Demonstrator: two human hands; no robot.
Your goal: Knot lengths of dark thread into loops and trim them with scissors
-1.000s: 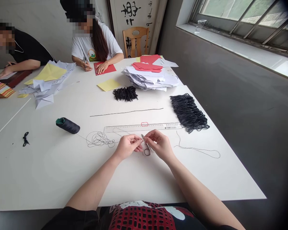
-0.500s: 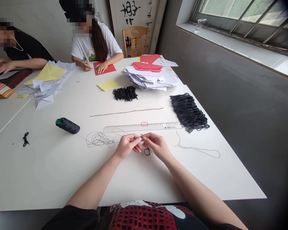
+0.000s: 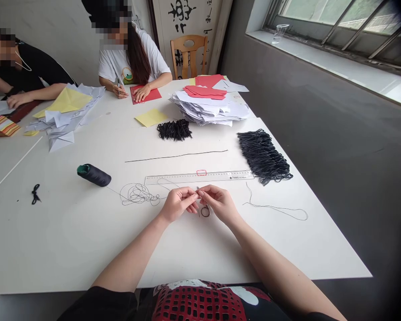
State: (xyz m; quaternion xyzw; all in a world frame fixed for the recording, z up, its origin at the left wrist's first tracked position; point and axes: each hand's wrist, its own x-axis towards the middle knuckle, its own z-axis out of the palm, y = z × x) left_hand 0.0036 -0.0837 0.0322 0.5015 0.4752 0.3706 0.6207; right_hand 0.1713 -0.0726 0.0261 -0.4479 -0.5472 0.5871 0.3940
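My left hand [image 3: 178,204] and my right hand [image 3: 219,204] meet fingertip to fingertip above the table, both pinched closed on thin dark thread. What lies right between the fingertips is too small to make out clearly. A short thread end hangs below them. Under my hands sits a pair of scissors [image 3: 206,216], mostly hidden, with one handle ring showing. Loose thread [image 3: 138,195] lies tangled left of my left hand and leads back to a dark spool [image 3: 95,174] on its side. Just beyond my hands is a clear ruler [image 3: 173,178] with a red mark.
A straight dark cord [image 3: 177,157] lies past the ruler. Black looped cords form a large bundle [image 3: 263,156] and a smaller one [image 3: 174,130]. Stacked papers [image 3: 209,109] stand farther back. A looped thread [image 3: 270,206] lies right. Two people sit across the table [image 3: 70,240].
My hands hold almost the same pinch, with barely any shift. At the far left, the co-worker's hands and body have moved lower over the papers.
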